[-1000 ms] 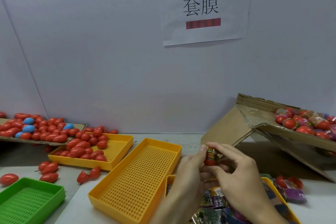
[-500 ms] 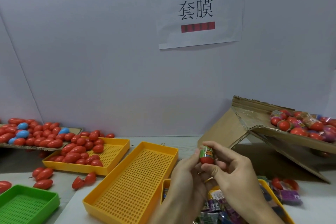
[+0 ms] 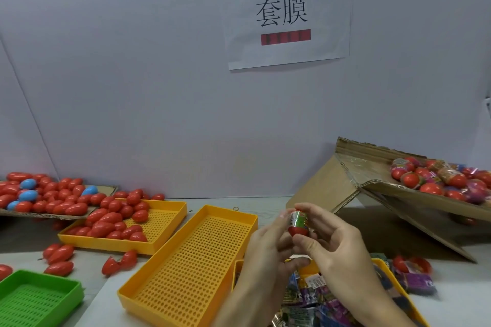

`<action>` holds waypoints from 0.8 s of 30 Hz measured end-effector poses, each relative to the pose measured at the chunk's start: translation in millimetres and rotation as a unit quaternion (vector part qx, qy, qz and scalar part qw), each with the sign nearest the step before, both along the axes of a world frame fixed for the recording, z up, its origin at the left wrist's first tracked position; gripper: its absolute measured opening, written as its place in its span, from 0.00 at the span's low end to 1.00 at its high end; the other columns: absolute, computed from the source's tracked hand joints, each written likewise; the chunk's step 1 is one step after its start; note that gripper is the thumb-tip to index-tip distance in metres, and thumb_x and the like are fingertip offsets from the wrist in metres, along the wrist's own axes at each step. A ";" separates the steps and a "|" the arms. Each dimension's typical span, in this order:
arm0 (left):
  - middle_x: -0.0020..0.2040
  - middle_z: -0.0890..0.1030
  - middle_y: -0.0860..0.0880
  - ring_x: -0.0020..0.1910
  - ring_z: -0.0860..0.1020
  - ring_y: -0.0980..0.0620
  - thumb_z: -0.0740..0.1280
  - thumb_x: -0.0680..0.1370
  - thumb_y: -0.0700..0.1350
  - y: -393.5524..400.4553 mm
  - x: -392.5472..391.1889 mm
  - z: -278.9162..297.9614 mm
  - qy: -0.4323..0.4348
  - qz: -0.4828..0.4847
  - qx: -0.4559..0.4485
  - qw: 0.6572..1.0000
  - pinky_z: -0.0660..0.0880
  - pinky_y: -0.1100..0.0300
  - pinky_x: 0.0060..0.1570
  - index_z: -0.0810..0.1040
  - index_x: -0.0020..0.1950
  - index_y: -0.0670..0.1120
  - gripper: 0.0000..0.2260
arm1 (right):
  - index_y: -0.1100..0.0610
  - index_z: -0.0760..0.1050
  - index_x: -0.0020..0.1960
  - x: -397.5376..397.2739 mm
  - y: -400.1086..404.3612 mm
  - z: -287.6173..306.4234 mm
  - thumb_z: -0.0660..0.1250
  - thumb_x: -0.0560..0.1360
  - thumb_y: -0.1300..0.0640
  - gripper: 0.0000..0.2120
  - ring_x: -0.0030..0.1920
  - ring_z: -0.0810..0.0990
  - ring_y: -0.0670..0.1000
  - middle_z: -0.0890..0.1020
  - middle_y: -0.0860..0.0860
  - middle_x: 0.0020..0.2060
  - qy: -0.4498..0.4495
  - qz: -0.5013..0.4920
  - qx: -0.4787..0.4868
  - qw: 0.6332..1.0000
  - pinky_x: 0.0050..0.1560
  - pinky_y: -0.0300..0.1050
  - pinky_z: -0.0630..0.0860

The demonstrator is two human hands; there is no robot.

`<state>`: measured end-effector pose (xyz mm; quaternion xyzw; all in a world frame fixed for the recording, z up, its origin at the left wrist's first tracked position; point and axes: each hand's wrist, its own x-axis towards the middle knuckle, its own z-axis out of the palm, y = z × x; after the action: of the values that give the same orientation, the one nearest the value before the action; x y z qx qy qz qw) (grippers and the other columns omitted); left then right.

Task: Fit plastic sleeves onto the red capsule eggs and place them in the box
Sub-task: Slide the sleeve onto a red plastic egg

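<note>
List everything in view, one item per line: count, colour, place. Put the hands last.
held egg: one, red, green printed sleeve round it, between both hands
bare eggs: many, red, in the left yellow tray, on the far-left cardboard and loose on the table
blue eggs: about four, far-left cardboard
middle tray: one, yellow, no eggs in it
green tray: one, bottom left
sleeve tray: one, yellow, under the hands, holds printed sleeves
cardboard box: one, brown, tilted, right
sleeved eggs: many, red, inside the box
paper sign: one, white, on the wall
left hand: fingers grip the egg
right hand: fingers grip the egg
</note>
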<state>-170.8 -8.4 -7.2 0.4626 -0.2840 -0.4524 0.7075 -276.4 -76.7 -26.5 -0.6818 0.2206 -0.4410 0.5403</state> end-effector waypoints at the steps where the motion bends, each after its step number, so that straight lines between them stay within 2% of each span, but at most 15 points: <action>1: 0.46 0.84 0.36 0.43 0.82 0.43 0.67 0.79 0.50 0.0 0.1 0.1 0.006 -0.002 0.003 1.000 0.79 0.52 0.41 0.86 0.46 0.42 0.13 | 0.46 0.79 0.60 0.4 -0.1 -0.1 0.72 0.73 0.66 0.21 0.56 0.83 0.45 0.85 0.43 0.54 0.000 -0.005 0.005 1.000 0.56 0.46 0.81; 5: 0.44 0.84 0.38 0.42 0.81 0.44 0.63 0.80 0.44 -0.6 1.9 -1.8 -0.008 -0.016 0.001 1.000 0.78 0.55 0.36 0.87 0.39 0.46 0.15 | 0.45 0.78 0.61 0.3 1.1 0.3 0.71 0.74 0.67 0.22 0.58 0.82 0.44 0.84 0.43 0.55 0.009 -0.008 0.014 1.000 0.59 0.49 0.80; 11: 0.44 0.84 0.38 0.42 0.82 0.45 0.66 0.79 0.46 -0.5 1.9 -3.2 -0.011 -0.009 0.012 1.000 0.78 0.55 0.37 0.87 0.40 0.46 0.13 | 0.46 0.78 0.61 0.6 2.2 1.4 0.70 0.75 0.68 0.22 0.58 0.82 0.45 0.84 0.43 0.55 0.021 -0.011 0.015 1.000 0.60 0.52 0.80; 14: 0.43 0.84 0.39 0.41 0.83 0.44 0.68 0.78 0.46 -0.3 4.2 -4.2 -0.009 -0.003 0.039 0.999 0.78 0.53 0.38 0.86 0.43 0.43 0.11 | 0.45 0.78 0.61 1.5 1.9 0.5 0.71 0.74 0.67 0.22 0.60 0.80 0.42 0.84 0.40 0.55 0.047 -0.017 0.014 0.999 0.62 0.51 0.78; 18: 0.38 0.84 0.41 0.36 0.83 0.46 0.69 0.78 0.44 1.4 13.1 -4.2 -0.017 0.019 0.088 0.996 0.79 0.57 0.32 0.82 0.52 0.37 0.10 | 0.40 0.75 0.63 2.4 1.8 -1.4 0.72 0.76 0.60 0.22 0.62 0.77 0.38 0.82 0.38 0.57 0.124 -0.019 -0.011 0.992 0.64 0.47 0.76; 22: 0.40 0.84 0.41 0.36 0.81 0.46 0.72 0.76 0.44 8.1 30.5 -0.7 -0.043 0.095 0.125 0.987 0.79 0.57 0.30 0.80 0.53 0.38 0.11 | 0.38 0.72 0.64 3.0 1.7 -2.6 0.70 0.77 0.55 0.19 0.56 0.76 0.32 0.81 0.36 0.56 0.161 -0.020 -0.018 0.987 0.53 0.33 0.76; 24: 0.43 0.83 0.42 0.40 0.81 0.45 0.73 0.75 0.44 13.2 42.1 0.5 -0.067 0.151 0.143 0.976 0.79 0.57 0.30 0.79 0.53 0.39 0.11 | 0.38 0.71 0.63 3.0 2.7 -2.3 0.69 0.78 0.55 0.19 0.55 0.76 0.32 0.80 0.36 0.55 0.174 -0.020 -0.010 0.985 0.50 0.31 0.75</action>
<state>-128.7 4.8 -6.7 0.6261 -0.1901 -0.3439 0.6735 -273.5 -74.0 -28.8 -0.7490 0.3203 -0.3287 0.4778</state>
